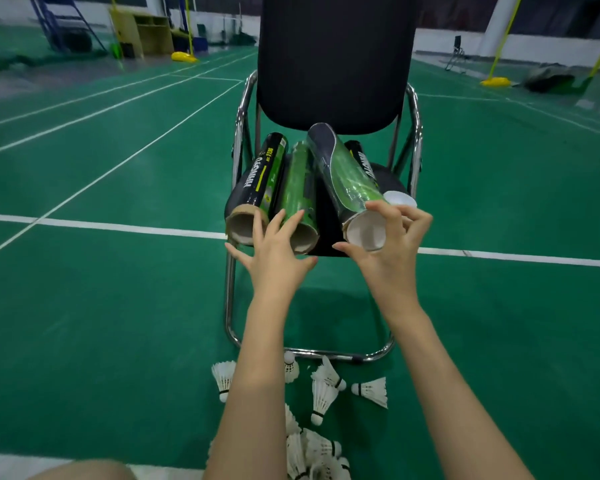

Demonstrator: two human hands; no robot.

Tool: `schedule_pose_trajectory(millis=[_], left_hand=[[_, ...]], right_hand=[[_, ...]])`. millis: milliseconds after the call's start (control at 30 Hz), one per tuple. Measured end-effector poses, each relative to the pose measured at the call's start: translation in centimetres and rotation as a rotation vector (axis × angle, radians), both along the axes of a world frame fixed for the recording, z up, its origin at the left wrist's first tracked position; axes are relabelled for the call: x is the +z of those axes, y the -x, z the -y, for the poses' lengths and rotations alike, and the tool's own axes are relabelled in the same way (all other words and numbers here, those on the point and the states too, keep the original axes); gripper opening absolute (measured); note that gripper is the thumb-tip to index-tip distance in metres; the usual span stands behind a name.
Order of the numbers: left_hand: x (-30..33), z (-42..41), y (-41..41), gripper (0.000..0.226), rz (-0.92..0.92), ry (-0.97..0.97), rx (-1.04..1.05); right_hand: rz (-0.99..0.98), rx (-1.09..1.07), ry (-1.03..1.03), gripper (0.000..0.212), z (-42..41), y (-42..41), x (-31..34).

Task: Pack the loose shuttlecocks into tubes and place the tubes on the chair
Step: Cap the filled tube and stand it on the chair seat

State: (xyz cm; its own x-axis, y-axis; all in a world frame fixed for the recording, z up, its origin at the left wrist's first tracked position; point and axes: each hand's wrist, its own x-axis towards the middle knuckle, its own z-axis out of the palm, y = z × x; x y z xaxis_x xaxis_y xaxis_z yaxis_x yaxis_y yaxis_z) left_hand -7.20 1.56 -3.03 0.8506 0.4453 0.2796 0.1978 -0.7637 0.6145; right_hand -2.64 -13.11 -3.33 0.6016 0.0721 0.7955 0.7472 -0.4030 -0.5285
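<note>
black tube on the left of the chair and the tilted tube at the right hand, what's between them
In the head view, a green tube lies beside the black tube, the left hand at its mouth. A strip of bare black chair seat separates it from the tilted tube.

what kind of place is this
Most likely an indoor badminton hall. The green court floor carries white boundary lines, yellow net posts stand on weighted bases in the background, and loose shuttlecocks lie on the floor in front of a chair holding shuttlecock tubes.
</note>
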Motion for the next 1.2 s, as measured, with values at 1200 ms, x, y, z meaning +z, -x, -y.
schedule_pose_trajectory(millis=[1200], left_hand=[[-2.4,0.1,0.9,0.096,0.085,0.163,-0.080]], right_hand=[[0.086,-0.211,0.364,0.073,-2.1,-4.0,-5.0]])
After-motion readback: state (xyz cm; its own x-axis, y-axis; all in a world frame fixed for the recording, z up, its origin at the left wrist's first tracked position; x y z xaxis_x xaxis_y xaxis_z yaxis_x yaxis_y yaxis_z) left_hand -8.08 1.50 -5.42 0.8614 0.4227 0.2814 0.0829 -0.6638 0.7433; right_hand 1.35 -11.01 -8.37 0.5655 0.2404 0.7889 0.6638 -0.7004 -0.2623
